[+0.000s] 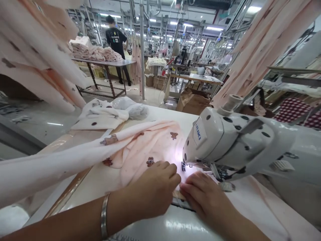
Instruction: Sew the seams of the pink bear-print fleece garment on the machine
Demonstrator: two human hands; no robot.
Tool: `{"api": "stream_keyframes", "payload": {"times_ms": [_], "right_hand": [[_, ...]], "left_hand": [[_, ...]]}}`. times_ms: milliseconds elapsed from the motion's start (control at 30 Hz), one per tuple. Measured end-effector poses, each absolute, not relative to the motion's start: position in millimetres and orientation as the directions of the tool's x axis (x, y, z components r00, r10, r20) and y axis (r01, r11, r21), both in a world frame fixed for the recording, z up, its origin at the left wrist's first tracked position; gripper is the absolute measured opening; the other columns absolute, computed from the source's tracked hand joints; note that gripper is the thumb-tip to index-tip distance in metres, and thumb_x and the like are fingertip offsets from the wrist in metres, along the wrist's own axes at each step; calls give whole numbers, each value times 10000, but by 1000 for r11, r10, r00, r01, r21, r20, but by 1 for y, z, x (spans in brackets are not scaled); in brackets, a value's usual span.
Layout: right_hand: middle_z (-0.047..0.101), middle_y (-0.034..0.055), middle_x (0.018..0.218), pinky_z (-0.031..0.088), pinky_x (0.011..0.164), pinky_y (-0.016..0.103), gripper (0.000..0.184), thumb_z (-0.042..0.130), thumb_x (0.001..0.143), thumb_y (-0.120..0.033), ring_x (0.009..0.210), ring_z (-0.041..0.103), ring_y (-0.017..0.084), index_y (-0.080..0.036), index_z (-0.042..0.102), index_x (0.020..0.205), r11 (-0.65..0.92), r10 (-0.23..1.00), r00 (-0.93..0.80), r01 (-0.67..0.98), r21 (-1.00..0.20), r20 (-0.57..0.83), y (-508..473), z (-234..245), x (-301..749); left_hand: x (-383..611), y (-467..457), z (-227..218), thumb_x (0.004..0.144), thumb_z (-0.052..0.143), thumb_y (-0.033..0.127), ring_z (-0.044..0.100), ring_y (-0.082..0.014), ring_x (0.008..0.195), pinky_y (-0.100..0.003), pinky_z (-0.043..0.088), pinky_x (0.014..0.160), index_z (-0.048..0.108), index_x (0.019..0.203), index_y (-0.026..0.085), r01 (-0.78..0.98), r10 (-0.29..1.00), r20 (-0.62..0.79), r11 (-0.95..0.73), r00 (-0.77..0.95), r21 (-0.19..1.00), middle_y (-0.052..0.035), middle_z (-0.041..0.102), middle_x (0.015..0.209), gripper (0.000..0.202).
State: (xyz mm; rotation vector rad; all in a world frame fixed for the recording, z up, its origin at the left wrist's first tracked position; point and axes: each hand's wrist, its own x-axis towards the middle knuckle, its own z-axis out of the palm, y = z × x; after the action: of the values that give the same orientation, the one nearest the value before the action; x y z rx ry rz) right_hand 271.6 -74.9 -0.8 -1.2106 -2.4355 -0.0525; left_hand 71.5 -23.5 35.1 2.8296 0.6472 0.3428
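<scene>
Pale pink fabric (140,147) with small brown bear prints lies across the white sewing table and trails off to the left. My left hand (160,184), a silver bangle on its wrist, is closed on the fabric just left of the presser foot (183,166). Close in front of the foot, my right hand (200,190) pinches the fabric's near edge, its fingertips almost meeting the left hand's. A white sewing machine (213,134) stands over the cloth with its lamp lit at the needle. The fingertips are partly hidden.
A white folded cloth (100,115) and a clear plastic bag (131,108) rest at the table's back left. Pink fabric hangs on both sides (271,50). Further back, a person (116,40) stands by a table (107,62) piled with pink cloth. A cardboard box (194,102) sits behind the machine.
</scene>
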Motion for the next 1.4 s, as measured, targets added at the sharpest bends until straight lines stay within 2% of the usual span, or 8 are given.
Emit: {"api": "stream_keyframes", "payload": {"times_ms": [167,367,567,767,900,1100,1200,1400], "right_hand": [[552,17,777,363,636,317,96,489,863,-153,678,494,159,-193,572,890,635,746,-549,758,-152,378,-78,-1,274],[559,37,804,368,639,315,111,470,840,-118,710,497,165,-178,537,907,620,775,-528,742,-254,348,-82,1,274],[596,31,815,374,639,304,208,502,862,-155,705,515,160,-183,536,1066,630,732,-546,770,-101,407,-79,0,272],[583,-7,757,377,694,314,108,498,852,-141,668,526,131,-176,560,933,679,662,-606,734,-11,442,-75,4,276],[541,0,686,353,613,311,120,456,874,-171,648,490,153,-190,553,806,676,655,-650,732,84,385,-72,0,278],[542,45,873,401,646,331,130,424,868,-179,707,513,167,-209,539,921,576,816,-532,780,-243,227,-79,0,275],[538,49,916,421,665,333,143,422,872,-177,744,534,169,-220,530,956,525,850,-498,783,-334,170,-82,3,275],[549,33,904,446,677,331,114,469,878,-204,770,544,168,-222,503,985,475,874,-465,763,-438,139,-81,4,275]], "left_hand": [[72,-12,24,789,428,107,454,-158,700,-287,389,624,500,733,154,388,530,367,-833,764,394,-30,522,768,102],[74,-21,11,881,460,167,456,-179,716,-320,387,643,509,718,163,344,406,355,-912,842,225,-21,535,745,170],[73,-24,6,887,451,152,466,-180,767,-335,426,720,520,768,150,345,426,336,-898,840,274,-34,548,810,138],[75,-22,6,851,487,153,480,-186,817,-331,447,740,514,792,135,358,473,321,-863,821,356,-54,552,877,68],[73,-25,13,873,459,165,490,-192,853,-341,443,779,550,786,145,345,456,282,-865,844,365,-57,558,893,127],[79,-25,23,910,357,186,488,-226,881,-433,412,850,555,832,145,459,521,181,-838,834,297,-87,558,903,217],[83,-22,20,853,416,161,485,-243,954,-448,386,911,542,887,142,481,536,192,-834,822,269,-99,562,985,132],[80,-17,14,803,484,215,469,-266,1077,-455,347,960,525,972,165,486,567,208,-807,797,336,-94,554,1107,181]]}}
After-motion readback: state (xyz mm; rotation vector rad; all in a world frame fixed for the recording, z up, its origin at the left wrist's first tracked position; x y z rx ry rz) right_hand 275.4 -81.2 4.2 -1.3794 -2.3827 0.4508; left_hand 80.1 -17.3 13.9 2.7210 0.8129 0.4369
